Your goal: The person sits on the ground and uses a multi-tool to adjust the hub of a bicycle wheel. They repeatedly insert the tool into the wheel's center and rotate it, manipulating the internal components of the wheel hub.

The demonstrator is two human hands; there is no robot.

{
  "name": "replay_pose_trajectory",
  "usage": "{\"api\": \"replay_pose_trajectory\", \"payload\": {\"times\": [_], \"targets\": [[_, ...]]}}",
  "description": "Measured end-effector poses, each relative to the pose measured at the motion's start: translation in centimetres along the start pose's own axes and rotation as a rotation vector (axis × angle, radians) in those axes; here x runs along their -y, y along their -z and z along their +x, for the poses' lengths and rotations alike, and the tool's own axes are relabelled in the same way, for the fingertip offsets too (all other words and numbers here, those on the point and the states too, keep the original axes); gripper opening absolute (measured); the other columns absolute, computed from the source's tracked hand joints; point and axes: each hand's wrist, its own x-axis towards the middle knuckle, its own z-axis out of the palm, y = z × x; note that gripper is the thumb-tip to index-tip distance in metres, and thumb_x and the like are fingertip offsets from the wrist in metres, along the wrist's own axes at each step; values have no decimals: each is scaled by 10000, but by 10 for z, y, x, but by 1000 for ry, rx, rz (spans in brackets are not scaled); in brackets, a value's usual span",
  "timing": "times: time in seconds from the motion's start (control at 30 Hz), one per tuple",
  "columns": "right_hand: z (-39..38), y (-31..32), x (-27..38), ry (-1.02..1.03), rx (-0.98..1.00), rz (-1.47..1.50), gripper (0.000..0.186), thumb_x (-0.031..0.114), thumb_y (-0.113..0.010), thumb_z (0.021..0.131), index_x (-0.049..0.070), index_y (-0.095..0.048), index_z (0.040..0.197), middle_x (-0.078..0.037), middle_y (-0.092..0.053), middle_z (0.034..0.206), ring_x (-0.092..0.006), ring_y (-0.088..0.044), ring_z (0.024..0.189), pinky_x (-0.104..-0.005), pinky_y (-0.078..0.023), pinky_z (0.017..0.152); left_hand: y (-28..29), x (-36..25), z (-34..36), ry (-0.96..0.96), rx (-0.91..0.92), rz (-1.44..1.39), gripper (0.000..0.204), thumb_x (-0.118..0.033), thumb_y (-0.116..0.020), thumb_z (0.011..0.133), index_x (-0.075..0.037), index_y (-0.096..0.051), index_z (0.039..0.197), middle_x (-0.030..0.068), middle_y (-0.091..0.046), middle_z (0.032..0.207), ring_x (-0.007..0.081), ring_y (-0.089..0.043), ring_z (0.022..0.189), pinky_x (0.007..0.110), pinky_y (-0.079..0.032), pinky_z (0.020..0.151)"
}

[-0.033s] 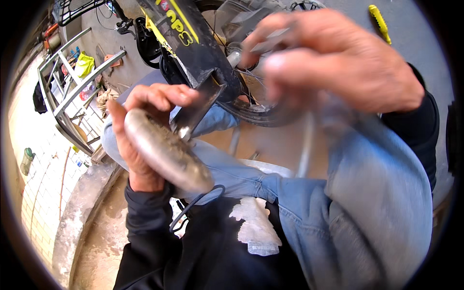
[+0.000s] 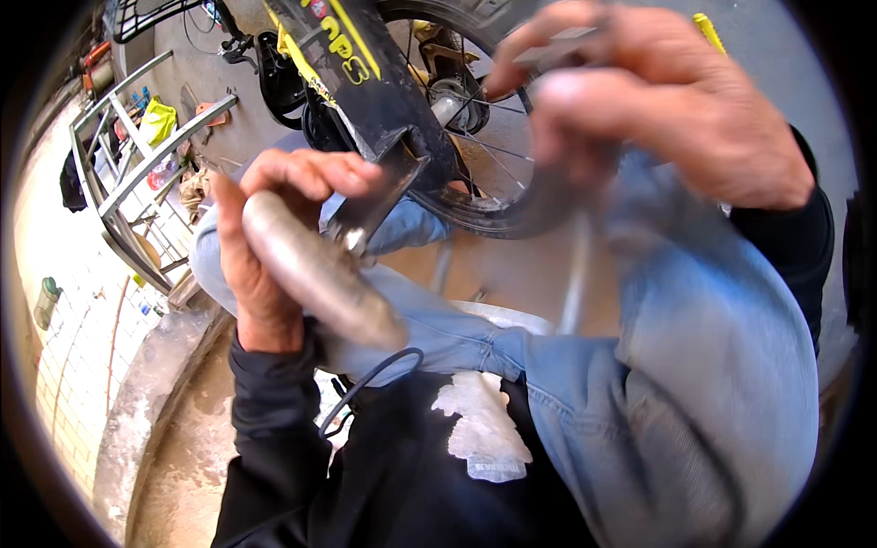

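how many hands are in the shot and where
2. The left hand is at centre left, wrapped around a dull grey metal part. The right hand is at upper right, blurred, pinching a small grey piece.

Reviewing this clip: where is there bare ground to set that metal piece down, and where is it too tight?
Bare concrete lies lower left, between the curved kerb and the left hand's dark sleeve. More shows top right beside the wheel. It is crowded around the metal rack and between the right hand, black frame and knees.
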Motion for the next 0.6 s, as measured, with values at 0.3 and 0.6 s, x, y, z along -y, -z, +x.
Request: {"api": "replay_pose_trajectory", "payload": {"times": [0.3, 0.6], "targets": [[-139, -2, 54, -34, -691, -423, 428, 295, -411, 962, 55, -408, 1315, -84, -607, 1087, -137, -619, 893, -275, -509, 813, 17, -14, 29, 146, 413, 162, 646, -563, -251, 937, -4, -568, 1003, 213, -628, 984, 257, -607, 930, 351, -470, 856], [-141, -114, 114, 87, -921, -534, 318, 301, -495, 936, 20, -588, 1052, -121, -651, 880, -163, -651, 697, -255, -529, 551, 11, -5, 29, 102, 410, 29, 468, -452, -496, 909, -13, -626, 1003, 54, -669, 892, 109, -635, 803, 242, -504, 777]]}}
